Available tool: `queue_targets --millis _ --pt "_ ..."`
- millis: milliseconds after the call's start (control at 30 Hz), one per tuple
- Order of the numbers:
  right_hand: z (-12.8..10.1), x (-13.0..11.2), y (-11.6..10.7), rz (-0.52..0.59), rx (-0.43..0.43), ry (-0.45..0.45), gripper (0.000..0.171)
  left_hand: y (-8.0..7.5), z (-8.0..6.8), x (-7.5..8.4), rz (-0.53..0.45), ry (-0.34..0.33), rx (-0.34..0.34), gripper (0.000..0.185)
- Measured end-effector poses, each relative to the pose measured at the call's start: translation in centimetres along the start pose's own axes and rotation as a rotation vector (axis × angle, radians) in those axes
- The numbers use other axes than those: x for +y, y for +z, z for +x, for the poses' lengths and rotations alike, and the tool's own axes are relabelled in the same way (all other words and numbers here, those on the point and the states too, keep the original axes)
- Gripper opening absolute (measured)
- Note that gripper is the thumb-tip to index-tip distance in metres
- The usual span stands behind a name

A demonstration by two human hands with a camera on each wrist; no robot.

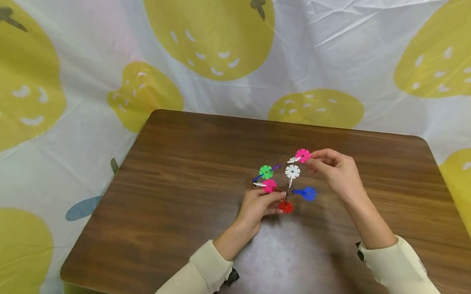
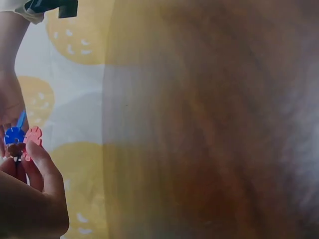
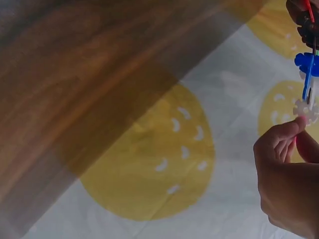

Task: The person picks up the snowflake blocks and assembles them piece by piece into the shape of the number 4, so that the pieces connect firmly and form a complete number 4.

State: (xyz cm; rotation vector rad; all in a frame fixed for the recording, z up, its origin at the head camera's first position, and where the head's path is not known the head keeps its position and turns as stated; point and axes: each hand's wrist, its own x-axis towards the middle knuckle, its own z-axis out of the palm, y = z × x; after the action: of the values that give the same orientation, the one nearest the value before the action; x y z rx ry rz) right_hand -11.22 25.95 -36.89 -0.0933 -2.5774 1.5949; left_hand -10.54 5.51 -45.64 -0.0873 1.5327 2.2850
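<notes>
Even soft light, head view sharp, wrist views blurred, table glare

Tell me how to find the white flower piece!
Look at the brown wooden table, then at the cluster of snowflake discs held between the two hands. The white snowflake disc sits in its middle, just below the pink disc pinched by the right hand. It is the only full white disc facing you.

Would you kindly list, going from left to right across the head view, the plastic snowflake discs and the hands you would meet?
Green plastic snowflake disc → left hand → white plastic snowflake disc → upper pink plastic snowflake disc → right hand, pinching that pink disc above the brown wooden table.
</notes>
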Motion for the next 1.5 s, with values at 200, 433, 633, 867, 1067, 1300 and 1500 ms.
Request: queue_targets --millis 200,433,633,867,1067,1300,1500 --pt "0.3 1.6 0.8 0.098 -0.085 0.058 0.034 -0.7 0.0 -1.0 -0.008 -0.080 0.029 0.016" --pt "0.1 2.9 1.4 0.091 -0.134 0.108 0.035 -1.2 -0.1 -1.6 -0.005 -0.156 0.059 0.018" --pt "0.2 4.0 2.2 0.118 -0.155 0.128 0.032 -1.8 -0.1 -1.7 0.007 -0.229 0.078 0.018" --pt "0.6 4.7 3.0 0.156 -0.211 0.193 0.032 -2.4 0.1 -1.6 0.022 -0.350 0.089 0.021" --pt "1.2 5.4 3.2 0.146 -0.286 0.258 0.033 -2.5 -0.2 -1.1 0.048 -0.385 0.081 0.025" --pt "1.8 6.5 3.5 0.127 -0.324 0.309 0.034 -2.8 -0.4 -0.4 0.093 -0.406 0.063 0.028" --pt "1.9 6.9 4.1 0.116 -0.336 0.338 0.035 -3.1 -1.0 0.3 0.106 -0.395 0.054 0.029"
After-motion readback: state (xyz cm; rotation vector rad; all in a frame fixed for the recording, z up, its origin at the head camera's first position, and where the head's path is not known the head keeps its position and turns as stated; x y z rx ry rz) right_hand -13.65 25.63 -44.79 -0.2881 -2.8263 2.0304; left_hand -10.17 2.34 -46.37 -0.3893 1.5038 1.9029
